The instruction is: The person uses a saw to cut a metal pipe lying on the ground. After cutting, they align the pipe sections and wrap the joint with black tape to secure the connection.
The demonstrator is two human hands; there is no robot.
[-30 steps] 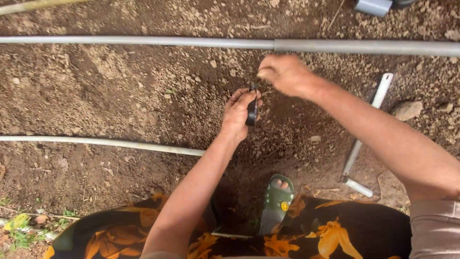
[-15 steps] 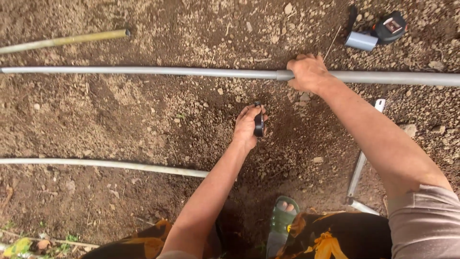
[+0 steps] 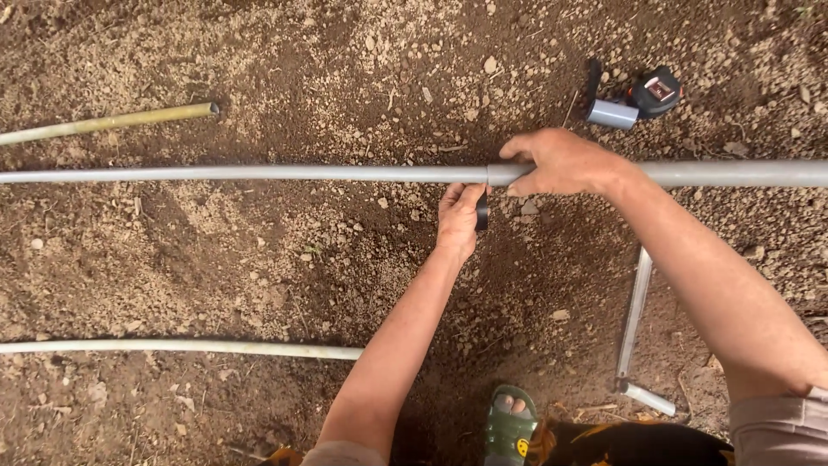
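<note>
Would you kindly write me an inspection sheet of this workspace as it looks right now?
Surface: bare brown soil, crumbly with small stones.
Job's things: long grey pipe lying across the ground, with a thicker section at the right; black tape roll just below the joint.
Clutter: white pipe lower left; yellowish pipe upper left; short grey pipe offcut beside a black tape measure; hacksaw at right.
Hands: left hand holds the tape roll; right hand grips the grey pipe at the joint.
Cables: nothing seen.
Surroundings: green sandal at bottom edge.
</note>
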